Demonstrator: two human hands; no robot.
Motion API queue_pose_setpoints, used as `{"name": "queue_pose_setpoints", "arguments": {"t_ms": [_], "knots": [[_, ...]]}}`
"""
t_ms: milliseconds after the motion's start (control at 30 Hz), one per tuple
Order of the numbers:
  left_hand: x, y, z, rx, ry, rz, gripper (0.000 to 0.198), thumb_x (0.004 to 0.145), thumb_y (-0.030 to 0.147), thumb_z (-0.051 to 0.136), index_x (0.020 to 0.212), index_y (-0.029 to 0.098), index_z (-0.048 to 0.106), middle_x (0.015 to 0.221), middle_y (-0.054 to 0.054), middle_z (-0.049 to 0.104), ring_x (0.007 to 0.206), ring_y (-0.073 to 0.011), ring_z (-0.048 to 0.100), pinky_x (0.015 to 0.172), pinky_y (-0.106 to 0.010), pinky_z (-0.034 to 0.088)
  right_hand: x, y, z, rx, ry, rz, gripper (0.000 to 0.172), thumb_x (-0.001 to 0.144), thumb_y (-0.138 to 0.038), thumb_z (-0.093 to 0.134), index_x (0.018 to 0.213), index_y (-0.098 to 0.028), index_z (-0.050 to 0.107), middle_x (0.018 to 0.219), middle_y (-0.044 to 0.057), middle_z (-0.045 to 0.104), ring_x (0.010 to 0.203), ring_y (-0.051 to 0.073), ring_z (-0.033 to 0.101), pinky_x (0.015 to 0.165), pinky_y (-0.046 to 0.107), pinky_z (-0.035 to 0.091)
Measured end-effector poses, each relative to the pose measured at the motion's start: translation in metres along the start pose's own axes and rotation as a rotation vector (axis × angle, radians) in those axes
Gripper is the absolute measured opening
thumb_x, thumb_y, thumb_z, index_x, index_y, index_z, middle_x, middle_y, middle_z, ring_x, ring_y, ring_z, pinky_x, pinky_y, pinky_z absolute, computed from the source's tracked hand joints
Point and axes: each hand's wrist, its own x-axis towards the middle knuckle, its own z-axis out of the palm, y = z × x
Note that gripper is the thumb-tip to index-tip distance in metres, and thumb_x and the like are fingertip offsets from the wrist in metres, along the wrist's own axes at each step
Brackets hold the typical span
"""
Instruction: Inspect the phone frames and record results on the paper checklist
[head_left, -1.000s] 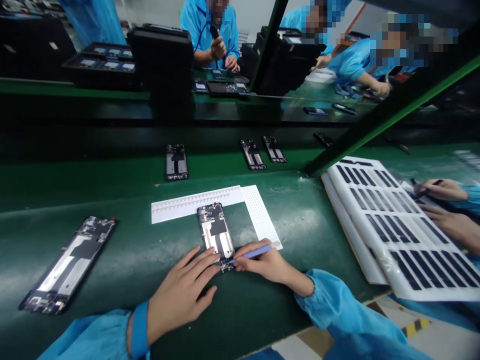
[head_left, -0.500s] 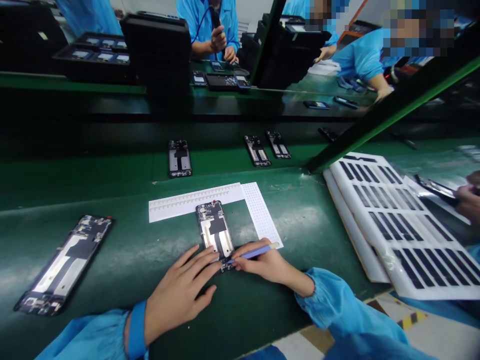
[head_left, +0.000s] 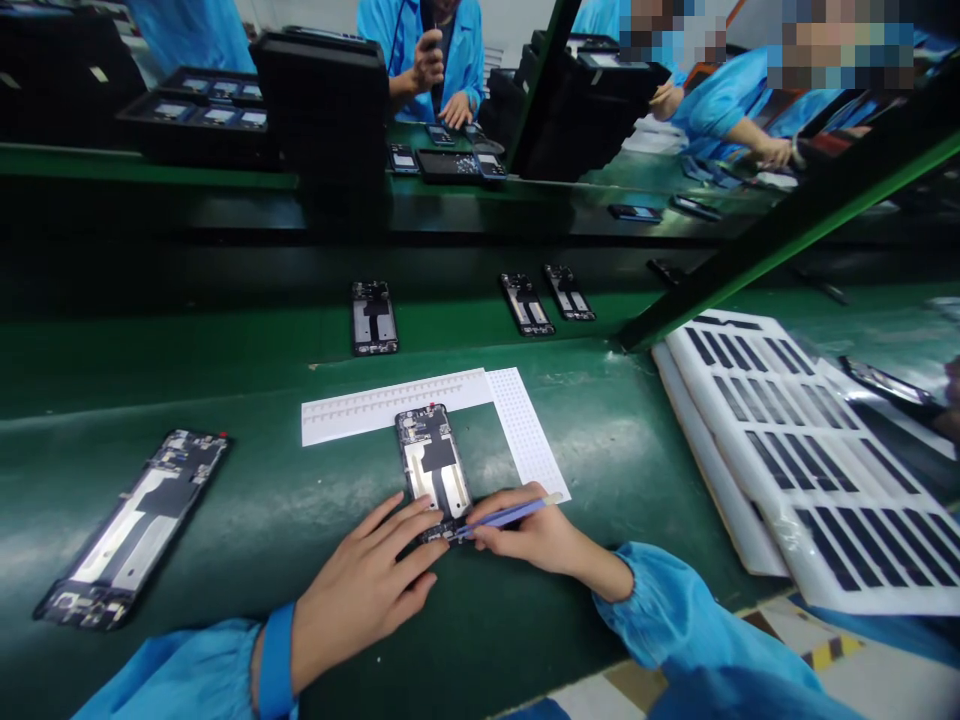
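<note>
An opened phone with bare inner parts (head_left: 436, 456) lies on the green bench in front of me, its top end on a white sticker strip. My left hand (head_left: 369, 580) is open, its outstretched fingertips resting on the phone's lower left part. Pinched in my right hand (head_left: 534, 530) are purple tweezers (head_left: 504, 516) with a pale back end. Their tips point at the small parts along the phone's bottom end; whether they grip anything there is too small to tell.
Another opened phone (head_left: 139, 525) lies at left. A dotted sticker sheet (head_left: 527, 435) is beside the work. White foam trays with black strips (head_left: 810, 450) stand at right, below a slanted green post (head_left: 750, 230). Several opened phones (head_left: 375, 318) lie farther back; co-workers sit opposite.
The view has shifted slightly. My hands stay at the phone's bottom end, the tweezers nearly in place. A co-worker opposite has moved a hand.
</note>
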Motion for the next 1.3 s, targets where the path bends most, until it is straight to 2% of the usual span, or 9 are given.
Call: {"name": "queue_pose_setpoints", "arguments": {"t_ms": [367,567,633,700,833,933,1033,1200,1300], "knots": [[-0.002,-0.003,0.007,-0.024,0.011,-0.015,0.02,0.095,0.021,0.053,0.113,0.017,0.062,0.126,-0.006,0.061,0.128,-0.0225,0.052,0.116,-0.044,0.039,0.003,-0.001,0.0,-0.192,-0.031,-0.185,0.015,0.091,-0.033,0.071,0.099,-0.024,0.079,0.089,0.004,0.077,0.073,0.021,0.072,0.067,0.029,0.058],[-0.006,-0.003,0.005,-0.051,-0.015,-0.037,0.021,0.097,0.023,0.049,0.115,0.02,0.06,0.128,-0.004,0.06,0.128,-0.0218,0.051,0.116,-0.044,0.038,0.001,0.0,0.001,-0.167,-0.055,-0.167,0.016,0.091,-0.034,0.071,0.097,-0.022,0.079,0.084,0.005,0.076,0.069,0.021,0.071,0.063,0.029,0.058],[-0.004,0.003,0.005,-0.041,0.001,-0.088,0.021,0.097,0.023,0.049,0.115,0.02,0.059,0.132,-0.007,0.056,0.13,-0.0237,0.049,0.113,-0.044,0.042,0.002,0.003,0.001,-0.086,0.023,-0.125,0.018,0.09,-0.037,0.071,0.096,-0.021,0.078,0.077,0.005,0.075,0.063,0.02,0.07,0.059,0.028,0.058],[0.003,0.013,0.009,0.017,0.067,-0.173,0.023,0.096,0.027,0.05,0.117,0.02,0.059,0.14,-0.011,0.049,0.134,-0.0291,0.043,0.108,-0.047,0.045,0.005,0.005,-0.002,0.006,0.208,-0.108,0.02,0.09,-0.041,0.071,0.095,-0.022,0.076,0.072,0.004,0.074,0.059,0.02,0.069,0.057,0.028,0.058],[0.035,0.033,0.032,0.267,0.139,-0.299,0.043,0.092,0.037,0.059,0.132,0.022,0.055,0.151,-0.015,0.036,0.139,-0.0437,0.031,0.101,-0.066,0.043,0.021,0.007,-0.027,0.058,0.579,-0.194,0.027,0.092,-0.046,0.069,0.103,-0.021,0.072,0.087,0.007,0.074,0.069,0.02,0.07,0.066,0.031,0.06],[0.056,0.037,0.055,0.432,0.136,-0.31,0.044,0.087,0.027,0.062,0.13,0.025,0.058,0.151,-0.015,0.038,0.134,-0.0478,0.037,0.096,-0.074,0.04,0.032,0.011,-0.058,0.014,0.651,-0.249,0.033,0.096,-0.049,0.062,0.112,-0.021,0.066,0.095,0.008,0.073,0.076,0.021,0.069,0.068,0.031,0.059],[0.058,0.029,0.067,0.583,0.118,-0.298,0.042,0.079,0.017,0.059,0.119,0.029,0.066,0.146,-0.011,0.046,0.12,-0.0458,0.051,0.082,-0.068,0.049,0.036,0.019,-0.088,-0.043,0.706,-0.264,0.035,0.099,-0.053,0.053,0.111,-0.02,0.061,0.095,0.009,0.072,0.08,0.021,0.069,0.07,0.032,0.058],[0.046,0.016,0.044,0.608,0.019,-0.307,0.028,0.077,0.02,0.059,0.096,0.034,0.074,0.129,-0.005,0.059,0.109,-0.0388,0.056,0.07,-0.051,0.055,0.036,0.03,-0.122,-0.184,0.813,-0.291,0.033,0.103,-0.053,0.042,0.096,-0.023,0.052,0.1,0.01,0.072,0.096,0.025,0.069,0.08,0.037,0.056],[0.066,0.011,0.019,0.616,0.03,-0.34,0.028,0.08,0.019,0.056,0.095,0.035,0.074,0.125,-0.007,0.058,0.111,-0.0387,0.053,0.072,-0.048,0.054,0.041,0.03,-0.131,-0.272,0.859,-0.271,0.031,0.104,-0.051,0.038,0.096,-0.024,0.05,0.101,0.009,0.072,0.097,0.026,0.068,0.081,0.039,0.054]]}}
